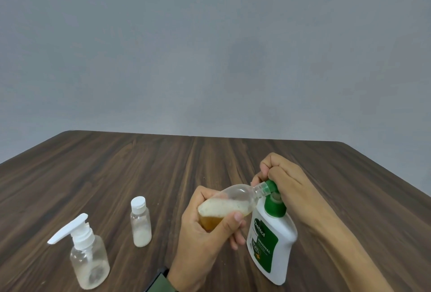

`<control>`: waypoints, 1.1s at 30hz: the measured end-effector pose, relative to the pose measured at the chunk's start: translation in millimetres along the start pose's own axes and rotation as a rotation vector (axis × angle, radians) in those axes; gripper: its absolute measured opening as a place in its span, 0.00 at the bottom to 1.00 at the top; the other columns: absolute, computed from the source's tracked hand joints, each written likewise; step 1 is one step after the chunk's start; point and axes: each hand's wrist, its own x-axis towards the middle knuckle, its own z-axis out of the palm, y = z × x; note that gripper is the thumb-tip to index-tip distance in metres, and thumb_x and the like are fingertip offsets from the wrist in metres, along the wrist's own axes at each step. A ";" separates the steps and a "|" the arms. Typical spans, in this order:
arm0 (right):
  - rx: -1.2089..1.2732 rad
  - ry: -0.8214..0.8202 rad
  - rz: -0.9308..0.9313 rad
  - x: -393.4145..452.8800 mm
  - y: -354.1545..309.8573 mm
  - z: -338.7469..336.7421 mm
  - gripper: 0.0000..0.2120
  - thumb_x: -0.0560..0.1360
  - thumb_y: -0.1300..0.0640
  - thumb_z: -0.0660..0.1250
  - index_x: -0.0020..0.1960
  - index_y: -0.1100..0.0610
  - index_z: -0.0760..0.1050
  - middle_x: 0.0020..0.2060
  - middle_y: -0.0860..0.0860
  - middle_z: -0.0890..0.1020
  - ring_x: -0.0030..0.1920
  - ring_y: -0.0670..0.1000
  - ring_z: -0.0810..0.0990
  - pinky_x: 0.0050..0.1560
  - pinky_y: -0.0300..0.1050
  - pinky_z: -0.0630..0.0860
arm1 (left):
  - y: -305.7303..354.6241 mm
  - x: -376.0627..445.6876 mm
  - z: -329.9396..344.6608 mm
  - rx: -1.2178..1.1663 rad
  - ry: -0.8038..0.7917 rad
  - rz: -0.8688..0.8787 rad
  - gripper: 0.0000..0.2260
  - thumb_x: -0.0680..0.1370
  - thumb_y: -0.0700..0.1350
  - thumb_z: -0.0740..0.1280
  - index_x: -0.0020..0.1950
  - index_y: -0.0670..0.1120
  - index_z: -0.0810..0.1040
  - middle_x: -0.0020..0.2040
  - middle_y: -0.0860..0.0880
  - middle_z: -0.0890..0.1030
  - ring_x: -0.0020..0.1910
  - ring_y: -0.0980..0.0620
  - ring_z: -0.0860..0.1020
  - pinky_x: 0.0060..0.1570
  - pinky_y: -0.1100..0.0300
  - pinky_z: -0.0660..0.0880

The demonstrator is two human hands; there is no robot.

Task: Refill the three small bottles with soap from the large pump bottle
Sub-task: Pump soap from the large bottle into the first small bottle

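A large white pump bottle (274,247) with a green label and green pump stands on the table at the right. My right hand (283,176) is closed over its green pump head. My left hand (205,238) holds a small clear bottle (235,200) tilted on its side, its open neck pressed to the pump's nozzle. Amber soap and white foam fill its lower part. A small clear bottle (140,221) with a white flip cap stands left of my hands. Another clear bottle (87,256) with a white pump top stands at the near left; both hold a little whitish residue.
The dark wood-grain table (163,163) reaches back to a plain grey wall (210,47). A green sleeve and dark band (161,280) show at my left wrist near the table's front edge.
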 end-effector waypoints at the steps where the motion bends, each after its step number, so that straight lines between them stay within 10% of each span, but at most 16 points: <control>1: 0.014 0.006 0.004 -1.2 1.1 0.9 0.08 0.69 0.55 0.53 0.33 0.52 0.68 0.38 0.62 0.79 0.34 0.50 0.73 0.37 0.48 0.70 | -0.3 -0.2 0.0 0.003 0.000 -0.002 0.22 0.62 0.50 0.75 0.48 0.40 0.70 0.36 0.39 0.82 0.26 0.46 0.79 0.24 0.59 0.75; 33: -0.004 0.016 0.011 -5.7 12.9 4.0 0.08 0.71 0.54 0.53 0.36 0.56 0.65 0.39 0.67 0.75 0.34 0.54 0.70 0.36 0.51 0.67 | -1.5 -1.9 0.3 -0.018 -0.003 0.001 0.18 0.61 0.55 0.78 0.42 0.49 0.75 0.36 0.38 0.82 0.26 0.46 0.79 0.24 0.60 0.75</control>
